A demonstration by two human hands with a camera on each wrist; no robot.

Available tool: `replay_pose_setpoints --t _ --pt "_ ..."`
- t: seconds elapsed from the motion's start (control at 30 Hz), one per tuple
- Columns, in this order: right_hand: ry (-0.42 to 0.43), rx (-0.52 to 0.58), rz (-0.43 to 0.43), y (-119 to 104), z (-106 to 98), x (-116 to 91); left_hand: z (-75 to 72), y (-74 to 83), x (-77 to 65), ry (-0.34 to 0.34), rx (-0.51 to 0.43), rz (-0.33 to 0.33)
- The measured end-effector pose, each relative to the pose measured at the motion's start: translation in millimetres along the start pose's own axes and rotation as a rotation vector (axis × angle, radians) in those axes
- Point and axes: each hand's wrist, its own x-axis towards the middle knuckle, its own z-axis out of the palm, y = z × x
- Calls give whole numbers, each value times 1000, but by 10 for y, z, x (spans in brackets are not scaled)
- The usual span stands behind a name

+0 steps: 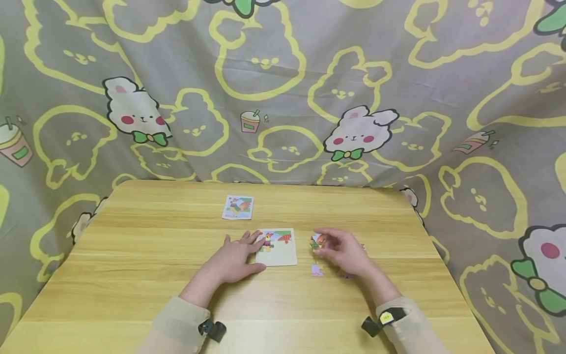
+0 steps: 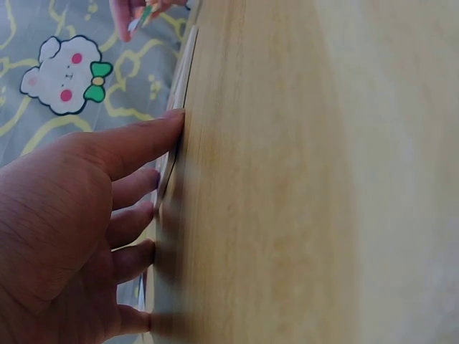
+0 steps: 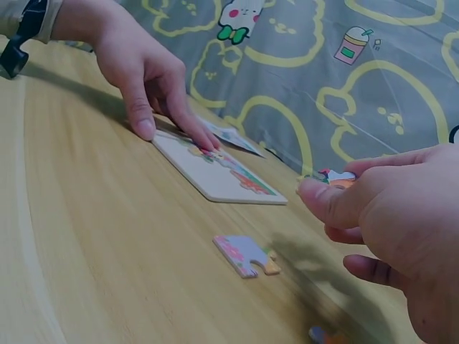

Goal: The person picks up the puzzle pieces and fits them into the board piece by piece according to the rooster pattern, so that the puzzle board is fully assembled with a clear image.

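Note:
A square puzzle board point(image 1: 283, 256) lies on the table, with several rooster pieces set along its top and left side and a bare lower part. My left hand point(image 1: 234, 258) rests at the board's left side, fingers spread over its edge and thumb at the near corner. To the right of the board, my right hand point(image 1: 347, 250) pinches a jigsaw piece point(image 3: 337, 178) between thumb and forefinger, lifted above the tabletop. A loose lilac jigsaw piece point(image 3: 244, 254) lies below that hand. More pieces point(image 1: 347, 275) are partly hidden under the right hand.
Behind the board lies a picture card point(image 1: 238, 207) showing the whole rooster. The wooden table point(image 1: 155, 246) reaches back to a patterned curtain point(image 1: 283, 113), which also hangs along both sides.

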Motion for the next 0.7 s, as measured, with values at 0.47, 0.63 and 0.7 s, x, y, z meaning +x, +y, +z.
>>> replay_pose_setpoints --t 0.47,0.63,0.7 --pt "-53 -22 -69 -56 198 128 -7 -1 6 -6 -1 -7" --pt "-76 -6 -85 -66 276 187 -7 -2 2 -8 0 -6" --pt "-81 -9 -102 -75 303 208 -6 -2 1 -7 1 -6"
